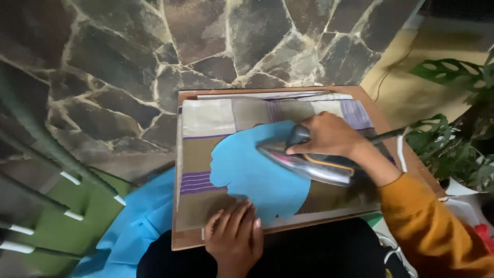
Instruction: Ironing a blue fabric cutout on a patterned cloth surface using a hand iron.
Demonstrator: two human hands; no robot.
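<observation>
Close by, the left hand (234, 236) lies flat on the blue cloth (260, 167) so it stays put. Farther on, the right hand (327, 138) grips the iron (303, 163) – it sits on the cloth, over the striped pad (206, 149) on the wooden board (185, 239).

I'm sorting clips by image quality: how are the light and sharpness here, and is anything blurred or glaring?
Head view: dim, soft light, dark towards the bottom; the iron under the right hand looks smeared and shows a pale sheen along its metal side; the blue cloth and left hand are fairly sharp; the green bars at the left edge are blurred and stretched.
</observation>
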